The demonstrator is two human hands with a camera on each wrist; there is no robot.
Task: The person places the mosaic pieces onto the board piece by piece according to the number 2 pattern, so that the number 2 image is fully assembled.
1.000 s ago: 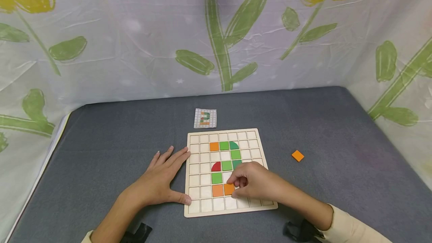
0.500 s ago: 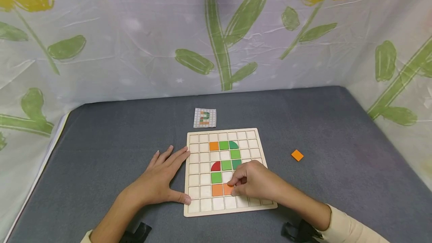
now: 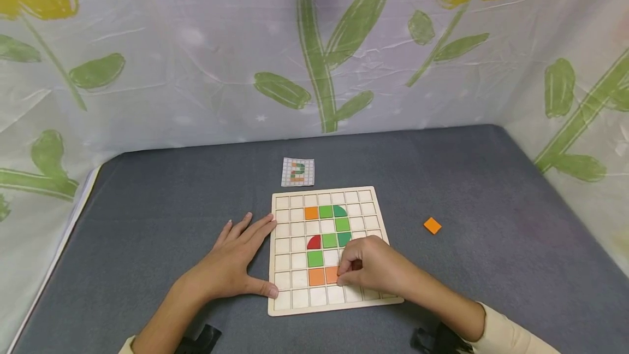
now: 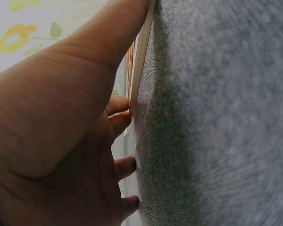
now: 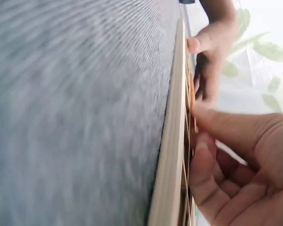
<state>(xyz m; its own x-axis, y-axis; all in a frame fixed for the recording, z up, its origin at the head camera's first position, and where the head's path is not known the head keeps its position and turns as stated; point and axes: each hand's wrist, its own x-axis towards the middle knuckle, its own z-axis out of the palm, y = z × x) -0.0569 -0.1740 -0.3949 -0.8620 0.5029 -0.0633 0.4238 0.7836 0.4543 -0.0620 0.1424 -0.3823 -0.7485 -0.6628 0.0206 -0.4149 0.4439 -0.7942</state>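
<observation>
A wooden grid board lies on the table with square and quarter-round tiles in its cells. My left hand spreads its fingers at the board's left edge, with thumb and fingertips touching it. My right hand is bent over the lower middle of the board, pinching the right side of an orange square tile. That tile sits beside another orange tile in the same row. In the right wrist view, thumb and forefinger meet at the thin orange tile; its far side is hidden.
A small printed card with a coloured grid pattern lies beyond the board. One loose orange tile is on the dark grey table at the right. Green tiles and a red quarter-round tile are in the board.
My right fingers have slid slightly right along the orange tile, showing more of the cell above it. The tile looks lighter than a second ago. My left hand has stayed put.
</observation>
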